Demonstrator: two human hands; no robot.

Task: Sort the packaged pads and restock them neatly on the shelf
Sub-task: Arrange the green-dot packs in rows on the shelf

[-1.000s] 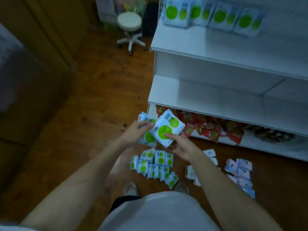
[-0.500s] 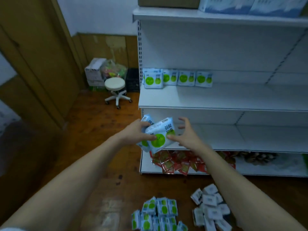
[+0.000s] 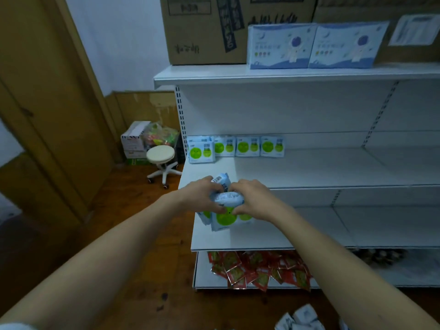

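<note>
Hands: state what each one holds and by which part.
Both hold a bunch of green-dot pad packs. The left hand grips the left side, the right hand the right side, near the top.

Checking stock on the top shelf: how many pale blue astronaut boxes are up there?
2. One pale blue astronaut-print carton stands beside the brown cardboard box; the second touches its right side. More could be hidden behind them.
</note>
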